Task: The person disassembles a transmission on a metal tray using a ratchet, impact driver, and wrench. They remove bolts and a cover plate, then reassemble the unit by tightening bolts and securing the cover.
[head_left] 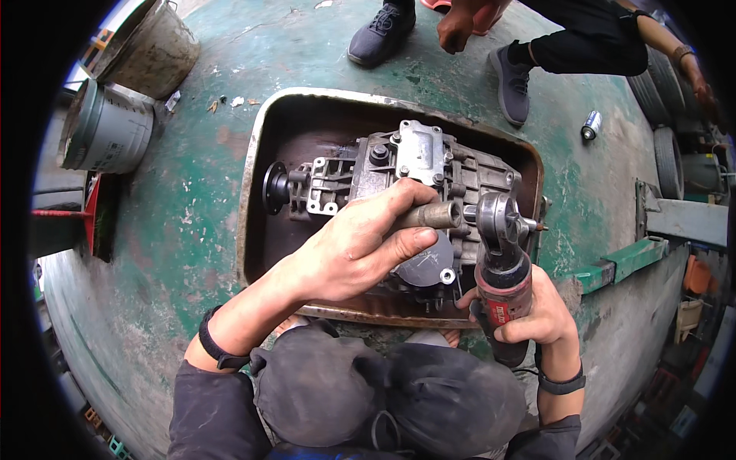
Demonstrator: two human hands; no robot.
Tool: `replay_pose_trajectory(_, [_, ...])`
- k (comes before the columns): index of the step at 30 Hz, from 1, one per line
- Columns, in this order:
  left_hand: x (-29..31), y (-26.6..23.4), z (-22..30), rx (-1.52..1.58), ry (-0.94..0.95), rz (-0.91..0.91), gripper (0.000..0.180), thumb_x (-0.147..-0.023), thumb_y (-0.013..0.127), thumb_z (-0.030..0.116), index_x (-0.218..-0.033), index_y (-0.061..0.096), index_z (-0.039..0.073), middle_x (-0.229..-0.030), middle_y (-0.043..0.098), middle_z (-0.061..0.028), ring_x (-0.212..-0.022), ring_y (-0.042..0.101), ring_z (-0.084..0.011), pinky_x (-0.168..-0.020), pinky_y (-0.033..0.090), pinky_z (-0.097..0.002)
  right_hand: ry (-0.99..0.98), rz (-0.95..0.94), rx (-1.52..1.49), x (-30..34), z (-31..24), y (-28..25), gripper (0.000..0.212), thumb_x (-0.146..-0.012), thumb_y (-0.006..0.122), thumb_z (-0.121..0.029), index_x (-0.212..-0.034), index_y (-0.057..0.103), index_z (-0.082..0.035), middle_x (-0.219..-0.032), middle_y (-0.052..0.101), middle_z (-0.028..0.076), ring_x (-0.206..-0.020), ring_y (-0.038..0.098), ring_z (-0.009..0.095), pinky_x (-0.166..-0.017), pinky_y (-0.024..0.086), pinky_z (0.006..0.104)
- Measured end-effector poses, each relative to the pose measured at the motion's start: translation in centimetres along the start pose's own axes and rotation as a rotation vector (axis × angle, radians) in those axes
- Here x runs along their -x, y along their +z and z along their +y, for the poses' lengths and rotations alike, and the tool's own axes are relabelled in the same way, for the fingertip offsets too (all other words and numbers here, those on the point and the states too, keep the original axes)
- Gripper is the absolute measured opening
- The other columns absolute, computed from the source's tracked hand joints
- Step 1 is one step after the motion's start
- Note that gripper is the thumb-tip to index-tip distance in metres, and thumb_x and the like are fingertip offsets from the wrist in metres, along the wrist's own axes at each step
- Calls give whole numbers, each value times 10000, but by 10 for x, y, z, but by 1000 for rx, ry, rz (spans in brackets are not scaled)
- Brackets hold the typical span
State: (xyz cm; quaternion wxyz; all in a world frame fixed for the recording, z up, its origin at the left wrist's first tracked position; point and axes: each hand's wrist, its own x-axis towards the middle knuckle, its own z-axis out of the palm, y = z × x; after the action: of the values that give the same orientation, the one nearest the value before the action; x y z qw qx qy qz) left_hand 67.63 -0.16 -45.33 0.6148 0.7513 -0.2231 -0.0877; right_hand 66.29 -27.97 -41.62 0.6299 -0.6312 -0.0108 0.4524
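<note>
My left hand [349, 249] pinches a worn metal socket [437, 216] between thumb and fingers, its open end toward the right. Just right of it is the head of a power ratchet [498, 222], held upright by its dark red and black body in my right hand [543, 307]. The socket's end sits close to the ratchet's square drive; whether they touch I cannot tell. Beneath both hands lies a grey metal gearbox [420, 153] with a bolted cover plate and a round black flange at its left. My left hand hides part of its housing.
The gearbox lies in a rusty metal tray [247, 207] on the green floor. Two buckets [115, 126] stand at the far left. Across the tray is another person, with shoes [512, 88] near its edge. A spray can [591, 125], tyres [668, 161] and a green metal arm [625, 262] are on the right.
</note>
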Motion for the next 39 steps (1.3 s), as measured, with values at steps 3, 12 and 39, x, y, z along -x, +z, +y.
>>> replay_pose_trajectory(3, [-1,2,6,67,-52,-97,299,-974,574,229,-1164,499,10,-906,600,-173,-840,614,-312,-744,468,-385,-27,-3,123,2,-4,-1,537,-565,736,-50,-1082,624,43,-974,696,97,-829,611,123,-776,518,296])
replay_pose_trajectory(12, [-6,9,1,71,55,-139,309,-961,588,235,-1163,521,12,-954,611,-164,-879,615,-312,-773,476,-390,21,4,424,5,-15,-10,451,-485,694,-58,-928,650,21,-869,703,97,-771,636,152,-744,534,311])
replay_pose_trajectory(39, [-70,22,-9,102,-98,-62,847,-955,193,703,-848,573,-47,-771,600,-196,-754,599,-318,-718,467,-410,227,3,444,-20,-39,-44,554,-500,660,-28,-1048,605,30,-934,669,79,-830,614,151,-777,500,288])
